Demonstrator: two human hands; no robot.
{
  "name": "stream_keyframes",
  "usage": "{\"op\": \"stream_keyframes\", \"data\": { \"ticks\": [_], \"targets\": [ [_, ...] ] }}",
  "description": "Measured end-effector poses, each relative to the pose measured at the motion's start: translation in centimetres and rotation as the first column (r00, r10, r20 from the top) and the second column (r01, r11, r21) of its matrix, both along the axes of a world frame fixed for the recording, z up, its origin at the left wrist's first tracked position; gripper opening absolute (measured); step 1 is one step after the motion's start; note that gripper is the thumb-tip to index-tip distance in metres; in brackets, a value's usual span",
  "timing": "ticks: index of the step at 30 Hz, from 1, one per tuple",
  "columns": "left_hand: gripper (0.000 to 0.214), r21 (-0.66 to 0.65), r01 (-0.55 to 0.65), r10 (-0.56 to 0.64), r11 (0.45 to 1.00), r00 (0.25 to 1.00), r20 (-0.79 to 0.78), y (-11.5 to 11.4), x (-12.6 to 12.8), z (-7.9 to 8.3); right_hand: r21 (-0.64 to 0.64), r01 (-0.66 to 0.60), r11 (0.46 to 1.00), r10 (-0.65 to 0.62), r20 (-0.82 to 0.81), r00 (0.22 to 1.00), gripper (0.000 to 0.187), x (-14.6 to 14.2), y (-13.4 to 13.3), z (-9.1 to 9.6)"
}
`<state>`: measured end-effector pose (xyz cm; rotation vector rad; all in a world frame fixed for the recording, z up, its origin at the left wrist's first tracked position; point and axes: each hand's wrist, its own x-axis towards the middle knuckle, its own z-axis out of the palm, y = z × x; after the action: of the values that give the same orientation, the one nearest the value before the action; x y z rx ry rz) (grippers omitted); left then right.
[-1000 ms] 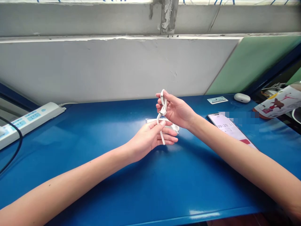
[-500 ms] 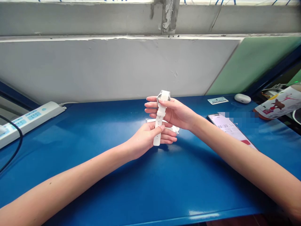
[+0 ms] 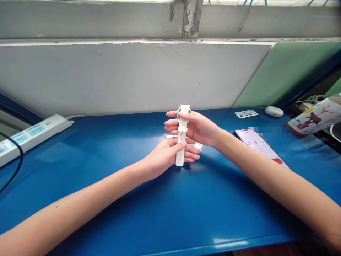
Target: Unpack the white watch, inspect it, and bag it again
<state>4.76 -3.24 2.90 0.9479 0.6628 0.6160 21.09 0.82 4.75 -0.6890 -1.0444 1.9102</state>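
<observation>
A white wristwatch (image 3: 182, 125) is held upright between my two hands, above the blue table. My left hand (image 3: 170, 153) pinches the lower, holed end of its strap, thumb in front and fingers behind. My right hand (image 3: 195, 126) grips the upper part, its thumb pressed on the strap near the watch case and its fingers behind. The case's face is turned out of sight. Behind my hands a white item (image 3: 198, 146), perhaps a plastic wrapper, lies on the table, mostly hidden.
On the blue table (image 3: 170, 220) a white power strip (image 3: 34, 137) with a black cable stands at left. At right lie a phone (image 3: 259, 147) showing a timer, a card (image 3: 246, 113), a white earbud case (image 3: 274, 111) and a printed carton (image 3: 315, 117). A wall rises behind.
The watch has straightened slightly, its lower strap end swinging a little right and its top shifting a little left. Both hands keep their hold.
</observation>
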Motion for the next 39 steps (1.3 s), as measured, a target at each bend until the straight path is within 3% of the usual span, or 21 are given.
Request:
{"op": "stream_keyframes", "data": {
  "ticks": [6,13,19,22,27,30,34,36,39],
  "targets": [
    [0.040,0.002,0.096,-0.096,0.995,0.995,0.017,0.0,0.0,0.5,-0.021,0.029,0.999,-0.030,-0.054,0.998,0.025,0.0,0.3,-0.2],
    [0.043,0.024,0.122,-0.122,0.992,0.993,-0.003,0.1,-0.2,0.6,-0.090,0.062,0.994,-0.074,-0.138,0.988,0.024,0.5,0.5,0.2],
    [0.069,0.162,0.329,-0.325,0.931,0.944,-0.052,-0.8,-0.5,0.8,-0.124,0.195,0.973,-0.216,-0.191,0.957,0.046,0.8,0.8,1.3],
    [0.057,0.185,0.262,-0.246,0.947,0.964,-0.101,-0.9,-0.4,0.8,-0.109,0.240,0.965,-0.256,-0.183,0.949,0.040,0.7,0.7,1.5],
    [0.038,0.118,-0.006,0.008,0.993,1.000,-0.020,-0.2,0.1,1.0,0.004,0.309,0.951,-0.304,-0.168,0.938,0.017,0.5,0.7,0.8],
    [0.034,0.065,-0.100,0.098,0.993,0.995,0.020,0.2,0.2,1.2,0.086,0.285,0.955,-0.271,-0.145,0.952,0.022,0.4,0.7,0.3],
    [0.031,0.089,-0.137,0.134,0.987,0.990,0.036,0.3,0.2,1.2,0.162,0.213,0.963,-0.205,-0.067,0.976,0.032,0.0,0.3,0.1],
    [0.031,0.111,-0.138,0.135,0.984,0.990,0.032,0.4,0.0,1.1,0.257,0.230,0.939,-0.236,-0.007,0.972,0.034,-0.3,-0.1,0.1],
    [0.028,0.125,-0.140,0.141,0.982,0.990,0.000,0.5,-0.2,0.9,0.436,0.295,0.850,-0.365,0.083,0.927,0.032,-0.7,-0.8,0.3]
  ]
}}
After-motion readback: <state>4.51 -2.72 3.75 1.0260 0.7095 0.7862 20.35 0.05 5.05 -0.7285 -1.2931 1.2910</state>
